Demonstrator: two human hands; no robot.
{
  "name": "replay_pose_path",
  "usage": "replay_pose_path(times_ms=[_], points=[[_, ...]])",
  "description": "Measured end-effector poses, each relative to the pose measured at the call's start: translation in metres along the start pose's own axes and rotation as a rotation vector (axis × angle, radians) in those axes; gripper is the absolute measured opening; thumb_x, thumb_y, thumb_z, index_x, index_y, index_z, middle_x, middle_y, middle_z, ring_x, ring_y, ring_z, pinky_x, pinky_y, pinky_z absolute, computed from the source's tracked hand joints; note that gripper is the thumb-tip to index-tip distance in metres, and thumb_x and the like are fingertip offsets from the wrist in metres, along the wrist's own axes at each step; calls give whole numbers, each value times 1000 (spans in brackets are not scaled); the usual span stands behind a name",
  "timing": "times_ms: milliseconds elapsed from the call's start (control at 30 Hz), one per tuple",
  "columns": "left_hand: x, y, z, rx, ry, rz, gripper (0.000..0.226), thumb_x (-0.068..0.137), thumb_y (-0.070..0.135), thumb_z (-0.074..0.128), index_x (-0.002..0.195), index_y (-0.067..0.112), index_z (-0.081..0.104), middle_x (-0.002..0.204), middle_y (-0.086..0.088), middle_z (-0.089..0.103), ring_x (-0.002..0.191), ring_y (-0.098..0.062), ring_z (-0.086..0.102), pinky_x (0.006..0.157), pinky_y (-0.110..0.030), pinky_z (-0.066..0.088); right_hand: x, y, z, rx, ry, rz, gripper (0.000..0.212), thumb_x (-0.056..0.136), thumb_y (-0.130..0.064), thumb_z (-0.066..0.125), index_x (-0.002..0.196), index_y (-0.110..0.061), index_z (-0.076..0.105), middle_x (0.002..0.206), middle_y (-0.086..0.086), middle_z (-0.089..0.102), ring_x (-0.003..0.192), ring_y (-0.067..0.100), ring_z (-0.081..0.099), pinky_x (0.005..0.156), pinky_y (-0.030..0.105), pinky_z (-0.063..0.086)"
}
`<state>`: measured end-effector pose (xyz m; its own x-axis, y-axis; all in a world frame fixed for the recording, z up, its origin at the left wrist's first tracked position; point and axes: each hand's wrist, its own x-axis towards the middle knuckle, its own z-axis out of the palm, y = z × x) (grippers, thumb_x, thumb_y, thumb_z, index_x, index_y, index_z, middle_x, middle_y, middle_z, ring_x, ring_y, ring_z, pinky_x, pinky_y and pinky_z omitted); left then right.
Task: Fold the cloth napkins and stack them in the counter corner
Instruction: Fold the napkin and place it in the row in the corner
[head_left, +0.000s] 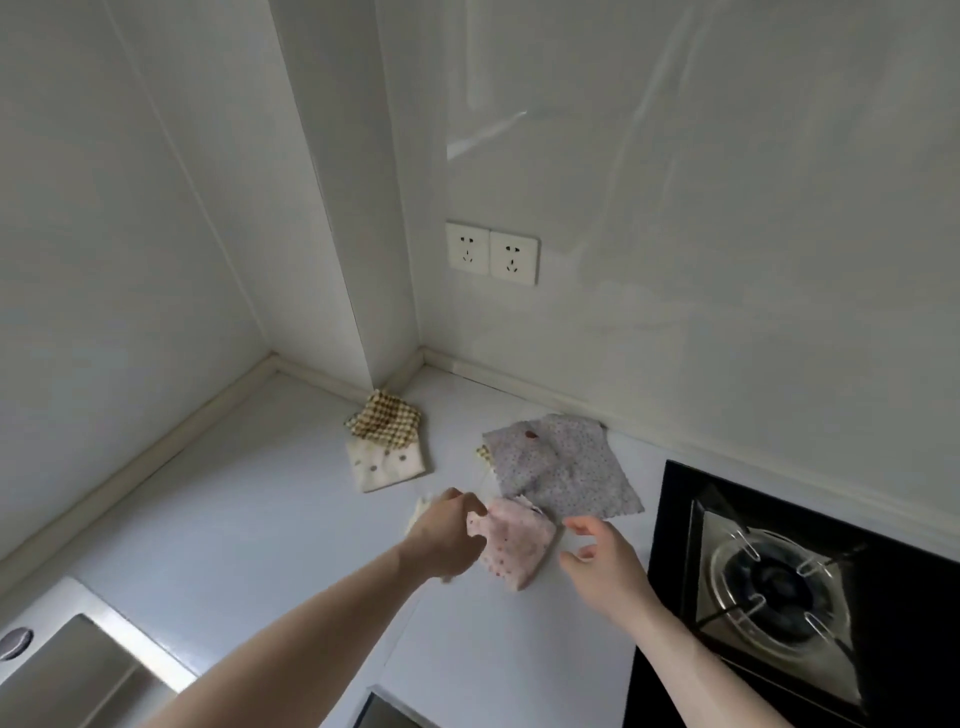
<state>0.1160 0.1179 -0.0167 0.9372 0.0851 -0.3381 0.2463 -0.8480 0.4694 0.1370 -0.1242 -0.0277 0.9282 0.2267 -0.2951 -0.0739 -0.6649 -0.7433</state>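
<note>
A folded pink dotted napkin (511, 545) lies on the white counter (260, 519) in front of me. My left hand (449, 535) pinches its left edge, and a pale cloth shows under that hand. My right hand (608, 564) hovers just right of the pink napkin with fingers spread, holding nothing. Behind it a grey-lilac dotted napkin (563, 470) lies unfolded and flat. Near the wall corner sits a small stack: a cream folded napkin (387, 465) with a brown checked napkin (384, 418) on its far part.
A black gas hob (779, 582) with a burner and foil liner fills the right side. A steel sink (67, 670) is at the lower left. Two wall sockets (491, 252) sit above the counter corner.
</note>
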Motion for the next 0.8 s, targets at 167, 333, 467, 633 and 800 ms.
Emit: replay_pose_path(times_ms=[167, 333, 467, 633, 800], points=[[54, 22, 14, 74, 55, 164, 37, 89, 29, 59, 125, 32, 61, 132, 5, 54, 118, -20, 56, 100, -38, 49, 39, 25, 0, -192, 101, -32, 45, 91, -21, 68, 134, -27, 57, 136, -6, 57, 120, 15, 57, 96, 26, 45], [102, 20, 45, 248, 143, 307, 34, 88, 27, 53, 121, 28, 62, 123, 0, 57, 116, -26, 56, 97, -39, 46, 90, 55, 9, -369, 172, -100, 49, 90, -20, 68, 137, -27, 58, 139, -5, 54, 132, 22, 51, 105, 30, 41], [111, -16, 77, 257, 211, 392, 42, 88, 37, 55, 130, 35, 57, 118, 7, 62, 111, -19, 58, 97, -38, 48, 116, 82, 39, -430, 212, -153, 40, 89, -31, 70, 129, -28, 64, 129, -3, 57, 125, 23, 54, 103, 31, 42], [103, -55, 95, 71, 461, 436, 10, 92, 34, 62, 102, 31, 62, 97, 15, 65, 91, -12, 62, 72, -24, 45, 123, 103, 74, -307, 512, -342, 7, 87, -27, 75, 92, -27, 70, 95, -6, 62, 93, 23, 63, 78, 35, 48], [85, -60, 96, -3, 715, 459, 19, 96, 32, 59, 106, 32, 74, 100, 15, 76, 89, -9, 68, 72, -21, 47, 112, 102, 85, -150, 747, -502, 11, 86, -17, 77, 79, -22, 71, 71, -13, 63, 69, 15, 59, 61, 30, 40]])
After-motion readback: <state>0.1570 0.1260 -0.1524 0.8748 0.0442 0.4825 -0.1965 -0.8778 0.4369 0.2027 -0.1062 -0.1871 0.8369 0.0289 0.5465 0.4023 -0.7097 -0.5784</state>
